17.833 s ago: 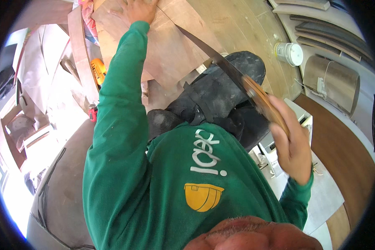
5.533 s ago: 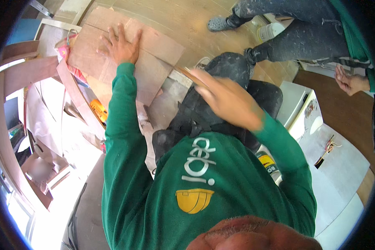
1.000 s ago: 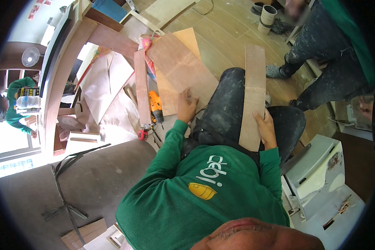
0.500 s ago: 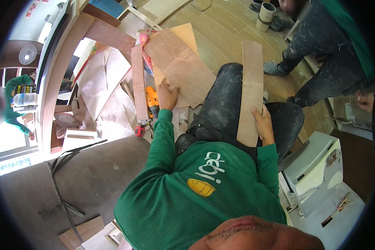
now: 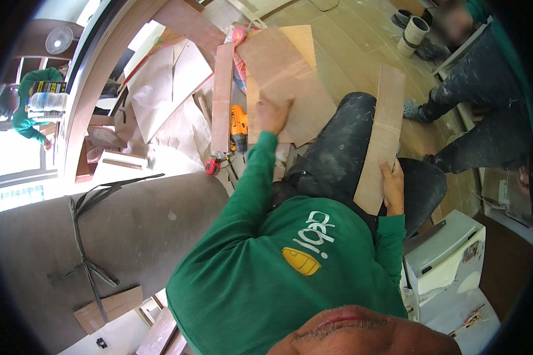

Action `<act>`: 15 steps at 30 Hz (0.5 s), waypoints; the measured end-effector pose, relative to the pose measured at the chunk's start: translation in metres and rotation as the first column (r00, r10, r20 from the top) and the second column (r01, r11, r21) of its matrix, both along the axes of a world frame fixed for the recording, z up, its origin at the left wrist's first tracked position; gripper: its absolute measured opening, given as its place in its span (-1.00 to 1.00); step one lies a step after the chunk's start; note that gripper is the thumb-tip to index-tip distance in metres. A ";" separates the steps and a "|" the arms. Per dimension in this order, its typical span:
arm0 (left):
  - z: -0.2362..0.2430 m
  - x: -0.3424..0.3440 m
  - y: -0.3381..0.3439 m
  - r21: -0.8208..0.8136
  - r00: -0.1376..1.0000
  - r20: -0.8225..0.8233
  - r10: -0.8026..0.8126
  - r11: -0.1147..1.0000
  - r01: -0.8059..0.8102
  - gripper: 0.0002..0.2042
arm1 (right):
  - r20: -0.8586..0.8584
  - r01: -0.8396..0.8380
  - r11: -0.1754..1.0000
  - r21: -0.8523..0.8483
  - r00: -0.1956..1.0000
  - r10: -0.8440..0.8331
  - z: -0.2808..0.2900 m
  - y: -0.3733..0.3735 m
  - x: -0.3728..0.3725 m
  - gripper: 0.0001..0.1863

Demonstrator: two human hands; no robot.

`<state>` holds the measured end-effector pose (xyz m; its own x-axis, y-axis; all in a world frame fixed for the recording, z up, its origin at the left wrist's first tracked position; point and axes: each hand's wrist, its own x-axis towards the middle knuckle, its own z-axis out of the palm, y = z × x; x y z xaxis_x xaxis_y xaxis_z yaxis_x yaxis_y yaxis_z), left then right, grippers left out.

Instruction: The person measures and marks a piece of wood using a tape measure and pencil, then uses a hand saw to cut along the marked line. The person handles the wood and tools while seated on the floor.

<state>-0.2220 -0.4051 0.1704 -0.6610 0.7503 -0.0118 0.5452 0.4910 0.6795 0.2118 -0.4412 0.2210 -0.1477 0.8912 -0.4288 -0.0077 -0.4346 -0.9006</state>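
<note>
My right hand [image 5: 392, 183] grips a long, narrow plywood strip [image 5: 380, 130] along its right edge; the strip lies upright in the picture across my dark trousered lap. My left hand [image 5: 272, 112], blurred, is stretched out over a wide plywood piece [image 5: 308, 100] on the pile, beside an orange drill [image 5: 239, 127]; whether it touches the wood is unclear. Another narrow plywood strip [image 5: 222, 97] lies left of the drill, with a red tape measure [image 5: 212, 165] below it.
A co-worker's legs [image 5: 485, 83] are at the upper right, beside a white container [image 5: 413, 36]. Another person [image 5: 32, 124] in green is far left. A large grey cushioned piece [image 5: 130, 231] lies at lower left, white metal panels [image 5: 450, 254] at lower right, scrap sheets [image 5: 172, 77] at upper left.
The saw seen in my right hand earlier is no longer there; that hand now holds the strip. Over the last second my left hand has moved forward over the plywood, and the view has shifted.
</note>
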 end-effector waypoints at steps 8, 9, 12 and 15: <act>0.020 0.029 0.023 -0.085 0.960 0.058 0.273 0.960 -0.268 0.34 | -0.007 0.029 1.000 -0.009 1.000 -0.029 -0.006 -0.004 0.004 -0.32; 0.016 0.022 0.028 -0.072 0.960 0.102 0.261 0.964 -0.254 0.30 | 0.001 0.024 1.000 -0.011 1.000 -0.024 -0.007 -0.002 0.007 -0.31; -0.016 -0.018 0.021 0.060 0.914 0.371 0.165 0.978 -0.201 0.05 | -0.038 -0.007 0.999 -0.042 0.999 0.006 0.001 0.001 -0.002 -0.32; -0.017 -0.015 0.020 0.217 0.758 0.649 0.071 0.937 -0.273 -0.25 | -0.054 0.015 0.999 -0.052 0.998 -0.018 0.001 0.005 -0.001 -0.33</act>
